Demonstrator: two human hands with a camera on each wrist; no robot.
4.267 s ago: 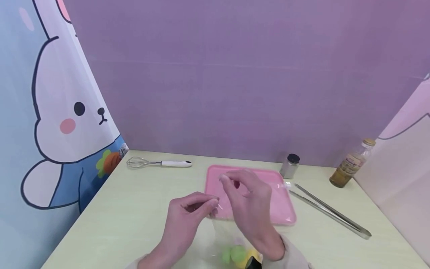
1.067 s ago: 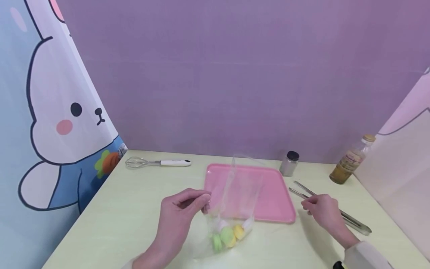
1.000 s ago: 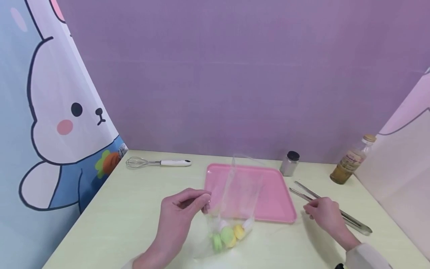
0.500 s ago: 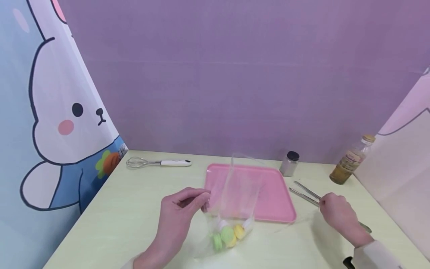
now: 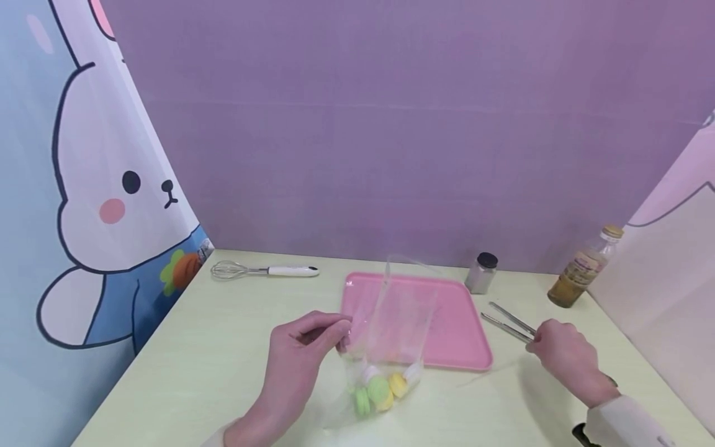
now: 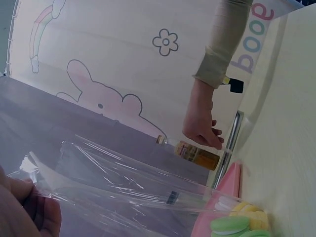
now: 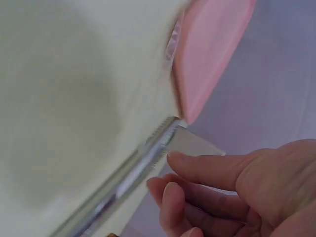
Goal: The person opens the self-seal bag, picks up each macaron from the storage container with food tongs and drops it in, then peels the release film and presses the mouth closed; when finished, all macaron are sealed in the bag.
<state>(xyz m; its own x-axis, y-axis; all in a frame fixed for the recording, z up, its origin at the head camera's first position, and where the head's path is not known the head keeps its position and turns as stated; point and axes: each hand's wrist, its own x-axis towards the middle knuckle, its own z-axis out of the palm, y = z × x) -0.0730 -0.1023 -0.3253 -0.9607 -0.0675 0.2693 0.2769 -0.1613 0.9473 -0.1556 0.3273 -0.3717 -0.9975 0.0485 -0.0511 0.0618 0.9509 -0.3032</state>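
My left hand (image 5: pixel 304 366) pinches the edge of a clear plastic bag (image 5: pixel 402 323), which stands in front of the pink tray. In its bottom lie several macarons (image 5: pixel 378 390), green and yellow, with pale pieces beside them. The left wrist view shows the clear film (image 6: pixel 108 173) stretching from the left fingers. My right hand (image 5: pixel 566 357) hovers beside the metal tongs (image 7: pixel 133 173), hiding part of them in the head view. Up close, its thumb and fingers are bent loosely, with a gap and nothing visible between them. A faint thin clear strip (image 5: pixel 485 374) shows left of it.
The pink tray (image 5: pixel 463 347) lies behind the bag. A whisk (image 5: pixel 290 271) rests at the back left. A black-capped jar (image 5: pixel 481 274) stands by the tray's corner, and a corked bottle (image 5: pixel 581 273) is at the right rear. A purple backdrop (image 5: pixel 357 155) closes off the back.
My right hand has left the bag's mouth and moved right, to the tongs. A faint strip now shows left of it. The left hand still holds the bag, which stands more upright.
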